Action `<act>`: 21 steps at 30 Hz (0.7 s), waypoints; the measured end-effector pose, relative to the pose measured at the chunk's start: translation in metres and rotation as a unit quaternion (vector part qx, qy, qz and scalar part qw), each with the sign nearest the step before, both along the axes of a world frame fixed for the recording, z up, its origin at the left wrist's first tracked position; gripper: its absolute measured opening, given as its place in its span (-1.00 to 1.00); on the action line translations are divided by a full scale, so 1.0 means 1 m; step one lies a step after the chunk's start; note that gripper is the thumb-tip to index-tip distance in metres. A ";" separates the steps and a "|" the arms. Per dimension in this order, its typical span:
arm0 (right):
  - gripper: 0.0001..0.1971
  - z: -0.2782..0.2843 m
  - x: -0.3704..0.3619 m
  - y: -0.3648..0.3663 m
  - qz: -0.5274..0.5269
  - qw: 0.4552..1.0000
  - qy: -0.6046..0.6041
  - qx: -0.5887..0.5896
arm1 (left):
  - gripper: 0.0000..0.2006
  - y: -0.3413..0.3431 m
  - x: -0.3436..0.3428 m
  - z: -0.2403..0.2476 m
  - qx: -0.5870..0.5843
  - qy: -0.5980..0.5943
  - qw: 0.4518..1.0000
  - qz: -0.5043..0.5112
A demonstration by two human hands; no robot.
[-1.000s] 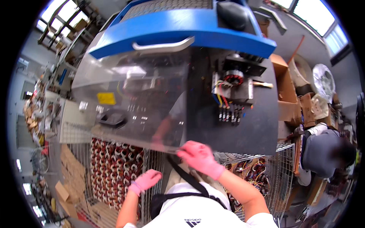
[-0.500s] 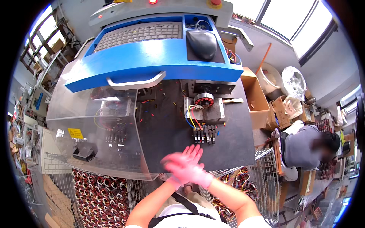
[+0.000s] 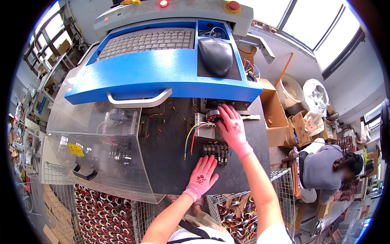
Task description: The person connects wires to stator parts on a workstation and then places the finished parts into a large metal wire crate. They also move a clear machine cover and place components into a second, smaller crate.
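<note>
A motor stator [image 3: 212, 115] with red windings sits on a metal fixture [image 3: 198, 134] beneath the blue drawer. My right hand [image 3: 232, 129], in a pink glove, reaches its right side with fingers stretched out and partly hiding it; whether they press on it I cannot make out. From the stator, blue, yellow and red wires [image 3: 189, 139] run down to the left, their ends loose on the dark worktop [image 3: 166, 162]. My left hand [image 3: 202, 177], also gloved in pink, has its fingers spread, the tips at the front of a row of black clips [image 3: 215, 152].
Above hangs the blue drawer [image 3: 134, 75] with a keyboard [image 3: 148, 42] and a black mouse [image 3: 216, 57]. A clear cover [image 3: 101, 162] stands at left over another fixture. Wire baskets hold stators [image 3: 105, 215] below. A person [image 3: 325, 166] sits at right beside cardboard boxes.
My hands, held together before, have parted: the right went up to the stator, the left to the clips. The wires have come out of the clips and swung left.
</note>
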State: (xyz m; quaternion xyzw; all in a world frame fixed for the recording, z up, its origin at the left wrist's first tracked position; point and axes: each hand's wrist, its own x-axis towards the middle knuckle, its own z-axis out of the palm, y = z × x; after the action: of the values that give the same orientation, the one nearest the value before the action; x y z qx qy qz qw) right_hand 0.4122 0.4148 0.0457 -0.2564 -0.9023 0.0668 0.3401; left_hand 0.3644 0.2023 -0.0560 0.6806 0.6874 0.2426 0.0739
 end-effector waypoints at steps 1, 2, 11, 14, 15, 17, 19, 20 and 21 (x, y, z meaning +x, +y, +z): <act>-0.50 0.000 -0.004 0.014 0.008 0.998 -0.041 0.043 | -0.37 0.003 0.002 0.004 0.001 -0.004 1.000 -0.002; -0.48 -0.002 -0.004 0.026 0.018 0.997 -0.070 0.008 | -0.41 0.007 0.004 0.010 0.017 -0.014 1.000 0.000; -0.66 0.011 0.079 -0.153 0.066 0.809 0.078 -0.579 | -0.27 -0.081 0.019 0.079 0.018 -0.950 0.310 -0.010; -0.62 0.046 0.082 -0.198 0.109 0.918 -0.123 -0.361 | -0.22 -0.132 0.032 0.100 0.029 -0.938 0.339 0.060; -0.61 0.046 0.076 -0.207 0.121 0.932 -0.112 -0.323 | -0.21 -0.150 0.034 0.095 0.025 -0.947 0.318 0.046; -0.61 0.023 0.058 -0.219 0.240 0.838 -0.018 -0.490 | -0.18 -0.178 0.040 0.092 0.018 -0.954 0.293 0.059; -0.64 0.028 0.040 -0.242 0.143 0.595 0.019 -0.791 | -0.15 -0.206 0.044 0.090 0.020 -0.957 0.284 0.055; -0.66 0.045 0.029 -0.252 0.110 0.568 0.025 -0.815 | -0.17 -0.223 0.044 0.090 0.036 -0.963 0.261 0.052; -0.65 0.042 0.023 -0.265 0.100 0.545 0.042 -0.831 | -0.18 -0.240 0.043 0.089 0.054 -0.969 0.237 0.048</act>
State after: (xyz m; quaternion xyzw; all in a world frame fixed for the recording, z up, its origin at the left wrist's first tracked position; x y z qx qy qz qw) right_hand 0.4356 0.1494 0.0882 -0.3298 -0.4476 0.8312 0.0035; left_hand 0.4072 -0.0381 0.0330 -0.1028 0.1112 0.7576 0.6349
